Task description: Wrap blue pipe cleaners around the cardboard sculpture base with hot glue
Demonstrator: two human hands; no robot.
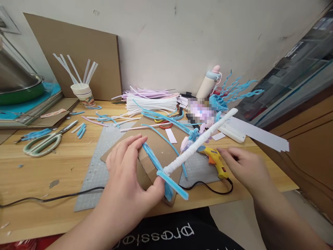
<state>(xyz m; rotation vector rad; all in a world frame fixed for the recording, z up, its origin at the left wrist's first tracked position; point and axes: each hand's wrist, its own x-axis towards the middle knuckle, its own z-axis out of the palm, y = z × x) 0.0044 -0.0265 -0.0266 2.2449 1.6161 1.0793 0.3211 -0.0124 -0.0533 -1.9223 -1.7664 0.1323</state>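
Observation:
My left hand (130,170) is closed around a brown cardboard piece (148,163) edged with blue pipe cleaners (152,156). At its near end a short blue pipe cleaner (174,185) lies across, by my thumb. From there a stick wrapped in white fuzzy material (200,142) slants up to the right. My right hand (244,166) is curled, fingers drawn together, slightly blurred; what it pinches, if anything, is hidden. Its fingertips are just right of a yellow hot glue gun (217,161), which lies on the grey cutting mat (93,173).
Green-handled scissors (49,140) and blue offcuts (82,131) lie left. Behind are white pipe cleaner bundles (151,104), paper cups with white strips (82,93), a bottle (208,83) and wavy blue stems (236,90). A black cord (65,192) crosses the wooden table (31,177).

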